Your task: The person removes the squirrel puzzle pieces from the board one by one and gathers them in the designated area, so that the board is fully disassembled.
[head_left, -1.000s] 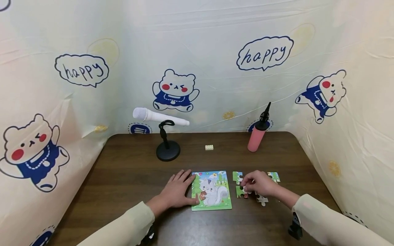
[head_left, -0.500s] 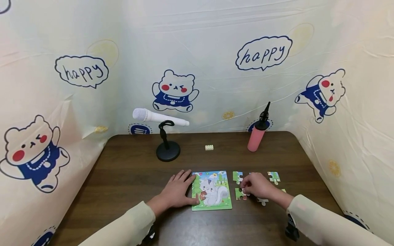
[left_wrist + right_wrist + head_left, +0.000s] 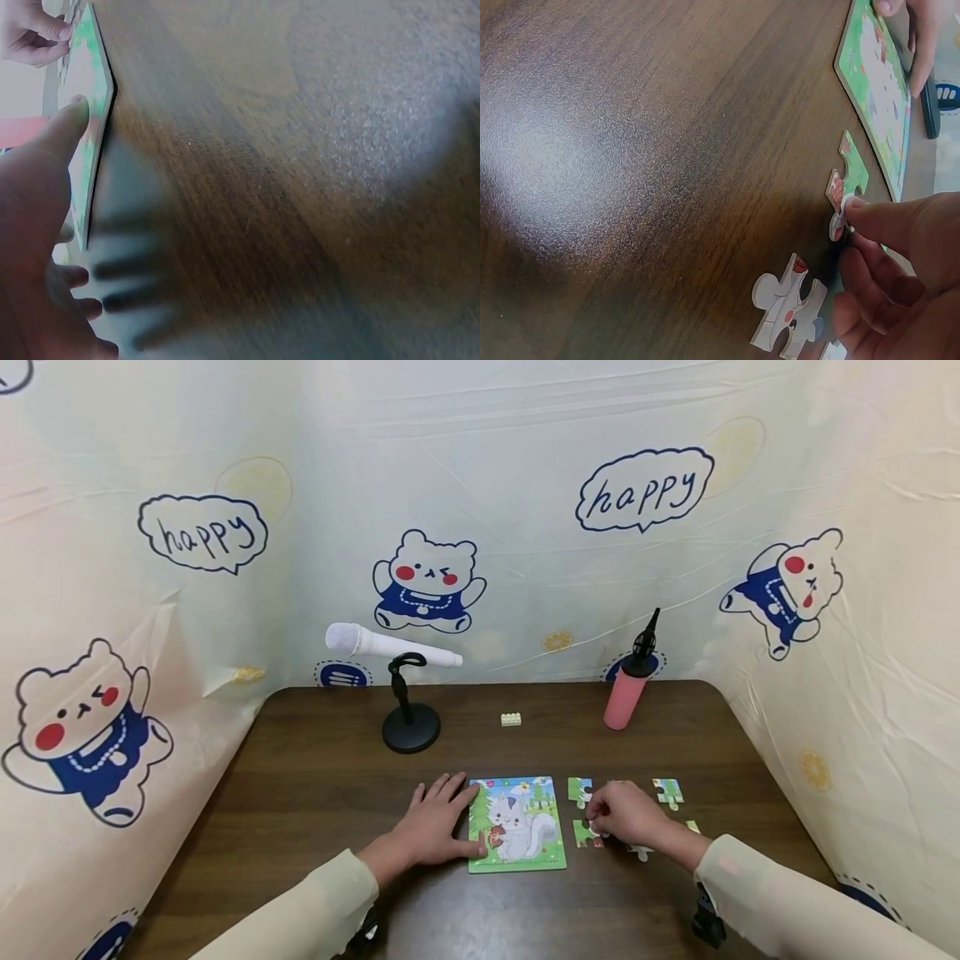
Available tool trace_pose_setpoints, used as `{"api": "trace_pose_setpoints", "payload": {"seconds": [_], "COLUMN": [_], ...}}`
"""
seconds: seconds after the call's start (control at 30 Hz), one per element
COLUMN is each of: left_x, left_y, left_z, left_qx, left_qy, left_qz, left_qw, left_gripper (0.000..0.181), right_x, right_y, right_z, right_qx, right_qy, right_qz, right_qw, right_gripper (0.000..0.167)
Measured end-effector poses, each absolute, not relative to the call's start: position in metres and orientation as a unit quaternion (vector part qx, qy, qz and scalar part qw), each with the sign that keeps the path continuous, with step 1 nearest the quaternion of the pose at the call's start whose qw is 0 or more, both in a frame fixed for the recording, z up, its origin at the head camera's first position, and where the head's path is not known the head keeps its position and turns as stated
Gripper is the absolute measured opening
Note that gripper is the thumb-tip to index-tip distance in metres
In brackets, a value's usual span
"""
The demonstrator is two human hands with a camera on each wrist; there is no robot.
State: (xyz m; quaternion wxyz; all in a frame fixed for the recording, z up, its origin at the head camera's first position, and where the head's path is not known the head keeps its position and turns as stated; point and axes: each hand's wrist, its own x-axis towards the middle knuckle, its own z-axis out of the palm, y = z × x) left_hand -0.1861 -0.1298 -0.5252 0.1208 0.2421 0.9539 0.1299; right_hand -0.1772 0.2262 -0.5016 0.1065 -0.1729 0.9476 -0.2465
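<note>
The squirrel picture board [image 3: 517, 827] lies flat on the table. My left hand [image 3: 427, 828] rests at its left edge, fingers spread and thumb on the board's lower left corner. To the board's right, my right hand [image 3: 633, 814] is over the loose puzzle pieces. In the right wrist view, thumb and fingers of the right hand [image 3: 892, 270] pinch the edge of a green and white piece [image 3: 853, 169] at the table surface. A whitish piece [image 3: 780, 300] lies beside that hand. Other pieces are partly hidden beneath it.
A black stand [image 3: 410, 727] holds a white microphone [image 3: 390, 646] at the back left. A small cream block [image 3: 511, 719] sits at the back middle, and a pink bottle-shaped pump [image 3: 624, 697] at the back right. More pieces lie right of the right hand, one green [image 3: 668, 792].
My right hand has shifted slightly down and left, uncovering more of the pieces on its right. The green piece at its fingertips has moved down slightly. My left hand stays on the board.
</note>
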Motion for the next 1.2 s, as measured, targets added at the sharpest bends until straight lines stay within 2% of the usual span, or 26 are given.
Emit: {"api": "trace_pose_setpoints", "payload": {"seconds": [0.23, 0.53, 0.7, 1.2], "left_x": [-0.184, -0.167, -0.163, -0.161], "left_y": [-0.130, -0.116, -0.111, -0.110], "left_z": [-0.518, -0.513, -0.515, -0.520], "left_qx": [0.294, 0.385, 0.419, 0.417], "left_qy": [0.938, 0.897, 0.884, 0.882], "left_qz": [0.140, 0.155, 0.154, 0.134], "left_qw": [0.115, 0.150, 0.142, 0.173], "left_gripper": [0.091, 0.073, 0.066, 0.063], "right_x": [-0.182, -0.185, -0.182, -0.174], "right_y": [0.229, 0.200, 0.176, 0.152], "right_z": [-0.493, -0.486, -0.491, -0.495], "right_qx": [-0.200, -0.259, -0.277, -0.247], "right_qy": [0.936, 0.913, 0.909, 0.923], "right_qz": [-0.265, -0.285, -0.276, -0.242], "right_qw": [0.116, 0.133, 0.143, 0.167], "right_gripper": [0.007, 0.022, 0.028, 0.031]}}
